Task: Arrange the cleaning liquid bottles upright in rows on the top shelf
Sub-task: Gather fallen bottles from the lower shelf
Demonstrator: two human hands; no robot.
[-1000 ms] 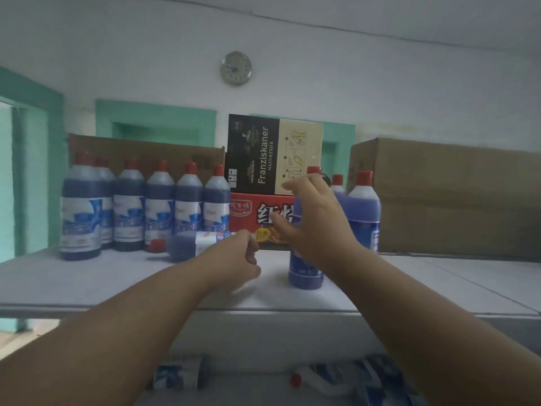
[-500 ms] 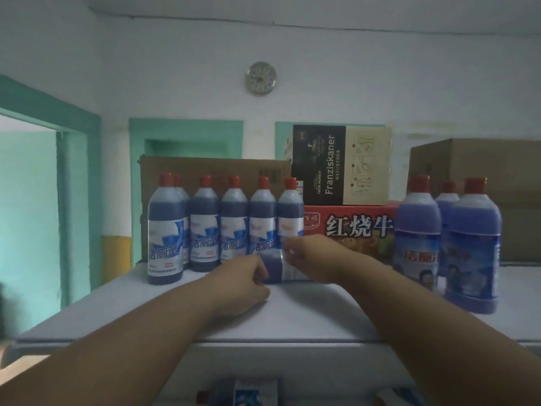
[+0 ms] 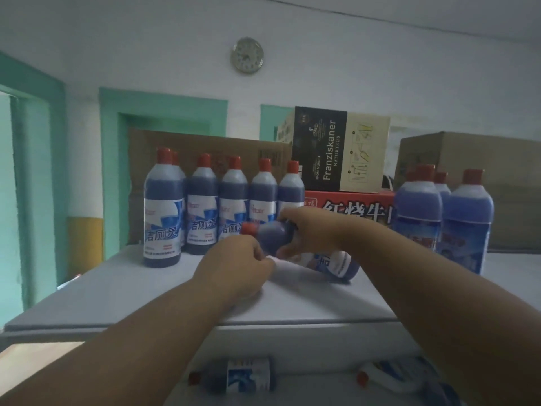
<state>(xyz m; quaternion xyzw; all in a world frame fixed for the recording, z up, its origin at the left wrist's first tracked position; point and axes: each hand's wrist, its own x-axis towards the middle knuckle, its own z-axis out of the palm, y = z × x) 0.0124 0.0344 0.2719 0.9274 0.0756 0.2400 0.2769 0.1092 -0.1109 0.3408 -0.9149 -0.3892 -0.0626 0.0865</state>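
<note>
On the top shelf [image 3: 123,291], right of the standing row: one bottle [image 3: 295,244] lying tilted, red cap [image 3: 249,229] raised toward the row, base [image 3: 348,268] down on the shelf surface. Right hand [image 3: 310,230] clamped over the bottle's shoulder, fingers curled on top, thumb below. Left hand [image 3: 234,268] just in front of the cap, fingers curled together near the bottle's neck; cannot tell whether touching or pinching anything.

Left of that bottle: row of upright bottles [image 3: 216,212], dark blue liquid, red caps, white and blue labels, backed against a brown carton [image 3: 164,153]. Nearest of the row [image 3: 162,212] standing a little forward of the others.

Right of the held bottle: cluster of three or four upright bottles [image 3: 465,227], lighter blue, red caps, close together.

Behind the held bottle: red box [image 3: 351,205] with large white characters, and on top of it a black and cream box [image 3: 336,148] printed "Franziskaner". Further right, another brown carton [image 3: 483,171].

Above, on the white wall: round clock [image 3: 247,55]. Green door frames [image 3: 111,159] behind the row.

Below the shelf edge: two more bottles lying on their sides, one [image 3: 234,379] under the left forearm, another [image 3: 404,379] under the right, partly hidden.
</note>
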